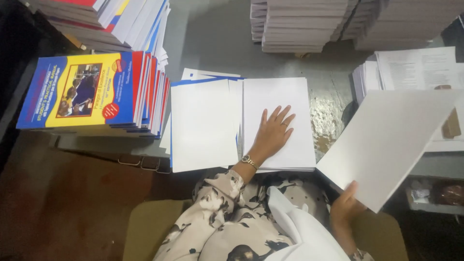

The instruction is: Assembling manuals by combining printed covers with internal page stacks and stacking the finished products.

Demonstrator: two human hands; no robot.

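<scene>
Grey tabletop carries a white page block pinned flat under the left hand, fingers spread wide to steady it, while the right hand pinches a blank white sheaf by its lower corner, raised clear beside colourful book covers.

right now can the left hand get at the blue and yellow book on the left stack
Probably yes. The left hand lies flat and empty on the white stack, and only a low pile of white sheets lies between it and the book. Nothing covers the book, though it would take a stretch.
</scene>
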